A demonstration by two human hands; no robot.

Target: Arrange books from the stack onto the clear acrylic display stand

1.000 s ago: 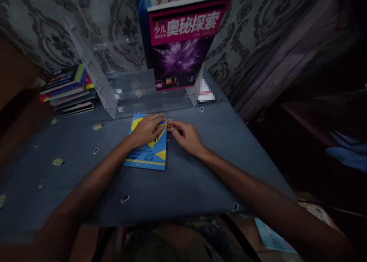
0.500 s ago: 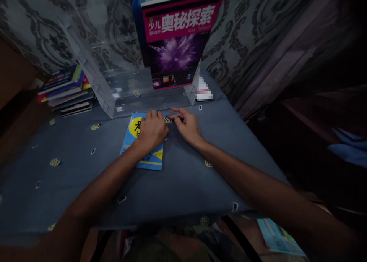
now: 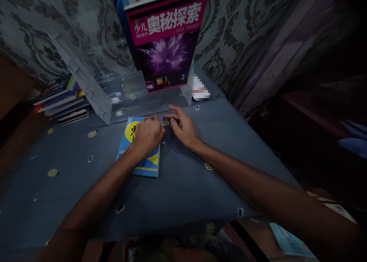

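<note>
A small blue book (image 3: 150, 164) with a yellow circle on its cover lies on the cloth-covered table. Over its upper right part, my left hand (image 3: 148, 134) is closed, knuckles up, fingers bent down at the book's top edge; the fingertips are hidden. Just to the right, my right hand (image 3: 184, 127) hovers close to the cloth with its index finger stretched out and thumb apart, holding nothing. Behind both hands stands a clear plastic book rack (image 3: 100, 109). Upright at its right end is a tall book (image 3: 169, 55) with a pink and purple cover.
A pile of books (image 3: 64, 101) lies left of the rack. Beside the rack's right side is a white object (image 3: 200, 88), partly blurred out. Patterned wallpaper (image 3: 229, 29) rises behind the table (image 3: 77, 193). Below its front right edge, a light-blue item (image 3: 289, 239) shows.
The fingers of my left hand have curled in more over the book. My right index finger has lifted away from the thumb. The whole view has shifted slightly.
</note>
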